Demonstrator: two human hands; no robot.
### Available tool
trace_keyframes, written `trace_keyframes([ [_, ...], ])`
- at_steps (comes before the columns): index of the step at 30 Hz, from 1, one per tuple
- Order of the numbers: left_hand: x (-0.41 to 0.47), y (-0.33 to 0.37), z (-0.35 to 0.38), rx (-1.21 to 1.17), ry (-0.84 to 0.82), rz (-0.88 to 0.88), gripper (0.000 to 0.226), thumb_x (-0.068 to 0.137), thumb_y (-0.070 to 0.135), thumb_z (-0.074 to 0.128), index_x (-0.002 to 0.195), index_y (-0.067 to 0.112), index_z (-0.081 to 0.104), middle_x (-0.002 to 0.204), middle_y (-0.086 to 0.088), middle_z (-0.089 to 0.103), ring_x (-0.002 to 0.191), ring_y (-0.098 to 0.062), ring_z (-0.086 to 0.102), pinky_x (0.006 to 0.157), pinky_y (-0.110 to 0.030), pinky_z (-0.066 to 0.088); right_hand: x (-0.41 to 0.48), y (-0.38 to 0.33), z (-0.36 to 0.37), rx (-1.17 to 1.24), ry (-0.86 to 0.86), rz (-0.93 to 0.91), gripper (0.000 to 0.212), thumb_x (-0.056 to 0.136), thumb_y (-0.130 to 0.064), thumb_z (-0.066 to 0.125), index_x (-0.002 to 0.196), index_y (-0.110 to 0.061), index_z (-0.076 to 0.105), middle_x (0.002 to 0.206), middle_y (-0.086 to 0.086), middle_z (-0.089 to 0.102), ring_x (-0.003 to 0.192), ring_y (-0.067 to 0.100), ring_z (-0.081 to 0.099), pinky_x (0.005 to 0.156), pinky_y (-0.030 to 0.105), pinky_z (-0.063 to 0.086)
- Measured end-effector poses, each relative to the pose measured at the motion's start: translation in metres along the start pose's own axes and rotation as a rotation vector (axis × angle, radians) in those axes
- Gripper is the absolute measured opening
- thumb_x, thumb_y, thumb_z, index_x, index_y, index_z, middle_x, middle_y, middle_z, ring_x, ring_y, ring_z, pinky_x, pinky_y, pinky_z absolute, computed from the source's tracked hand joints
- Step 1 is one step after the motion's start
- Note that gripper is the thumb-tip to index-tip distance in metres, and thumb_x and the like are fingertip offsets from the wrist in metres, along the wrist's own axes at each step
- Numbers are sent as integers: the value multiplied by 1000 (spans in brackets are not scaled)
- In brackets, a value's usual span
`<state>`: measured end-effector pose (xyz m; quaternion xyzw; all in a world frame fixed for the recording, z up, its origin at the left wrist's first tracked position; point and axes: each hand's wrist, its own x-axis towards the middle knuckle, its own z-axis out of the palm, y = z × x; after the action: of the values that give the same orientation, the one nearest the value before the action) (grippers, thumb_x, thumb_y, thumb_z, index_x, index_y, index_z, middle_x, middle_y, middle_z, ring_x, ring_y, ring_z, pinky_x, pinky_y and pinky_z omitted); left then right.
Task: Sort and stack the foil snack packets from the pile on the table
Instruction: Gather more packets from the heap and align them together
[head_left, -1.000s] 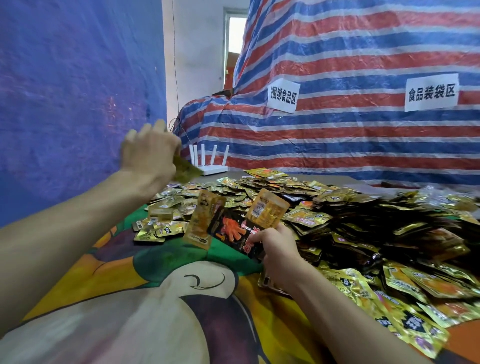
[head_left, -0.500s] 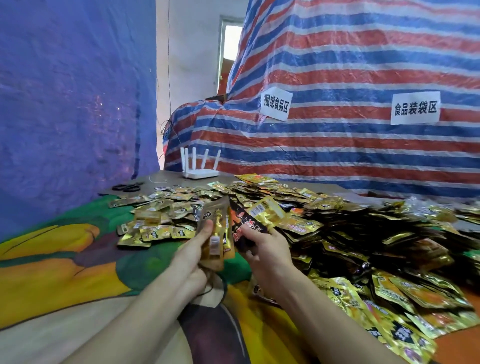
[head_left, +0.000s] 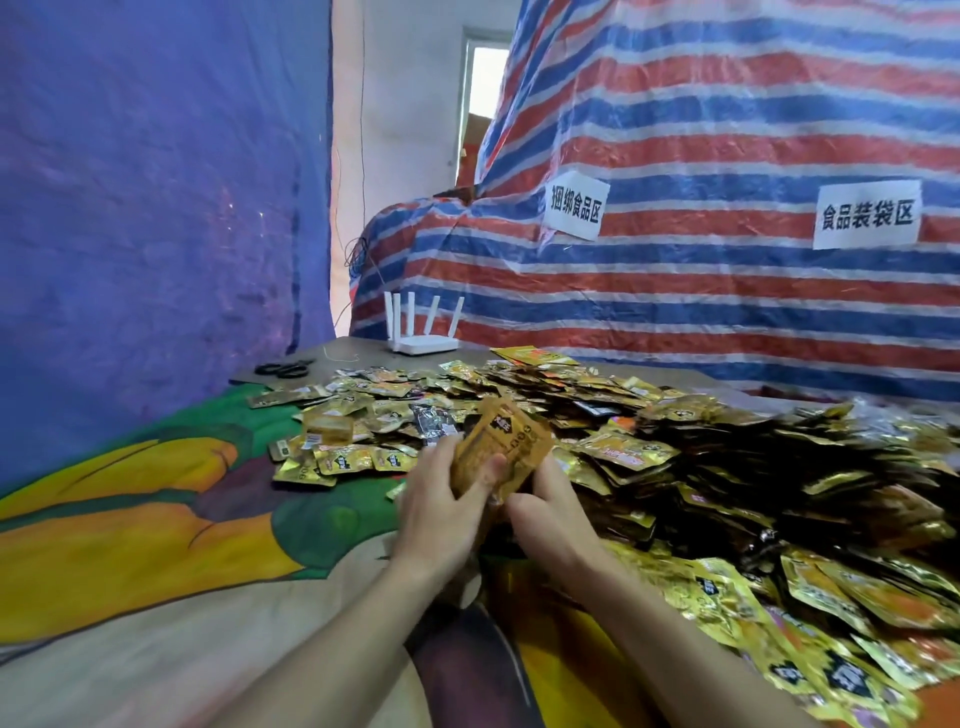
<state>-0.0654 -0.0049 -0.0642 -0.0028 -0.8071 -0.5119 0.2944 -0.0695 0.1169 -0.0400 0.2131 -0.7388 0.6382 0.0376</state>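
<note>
- Far left of the fingers and beyond them, scissors (head_left: 285, 370) lie on the table corner, well apart from the work. A router (head_left: 423, 343) stands further back.
- Just left of the left fingers and a little beyond, a thin spread (head_left: 332, 457) of gold packets lies on the cloth (head_left: 156, 525). This looks like the sorted side, though I cannot tell whether it is all one kind.
- The left hand (head_left: 441, 499) grips the left edge of the stack, fingers curled behind it and the thumb pressed across its front face.
- The stack (head_left: 504, 447), a few gold packets, stands nearly upright between both hands, leaning slightly right, lifted off the cloth.
- The step appears to be squaring this stack. Foil slides easily, so ease the thumb only a little, let the packets settle edge to edge, then pinch again. Tapping the bottom edges on the cloth below the fingers should line them up.
- The right hand (head_left: 550, 514) holds the lower right edge of the stack with its fingers curled round it; their tips are hidden behind the packets.
- Right of the right fingers, close against that hand, the pile (head_left: 727, 467) spreads wide and deep, so most of the sorting remains. Mind the right wrist: a nudge could spill packets toward the stack.
</note>
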Motion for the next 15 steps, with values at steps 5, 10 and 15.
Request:
trace_keyframes([
  [5, -9, 6, -1, -54, -175, -31, 32, 85, 55, 45, 112, 40, 53, 108, 9, 67, 109, -22, 58, 104, -53, 38, 1, 1, 6, 180, 100, -45, 53, 64, 2, 56, 113, -17, 59, 102, 8, 71, 91, 18, 70, 82, 36, 61],
  [10, -11, 13, -4, -248, -163, -52, 32, 68, 28, 57, 98, 21, 62, 96, -9, 68, 87, -27, 66, 81, -51, 56, 2, 9, 9, 430, 149, 27, 56, 53, -8, 51, 108, -12, 60, 98, 24, 67, 89, 39, 63, 74, 52, 52],
  [15, -14, 12, 5, -462, -257, -96, 42, 70, 22, 57, 111, 20, 50, 100, -15, 64, 83, -21, 64, 70, -39, 55, 3, 6, 11, 339, 205, -43, 35, 83, -40, 63, 107, -14, 67, 102, 13, 74, 93, 31, 71, 75, 40, 56],
])
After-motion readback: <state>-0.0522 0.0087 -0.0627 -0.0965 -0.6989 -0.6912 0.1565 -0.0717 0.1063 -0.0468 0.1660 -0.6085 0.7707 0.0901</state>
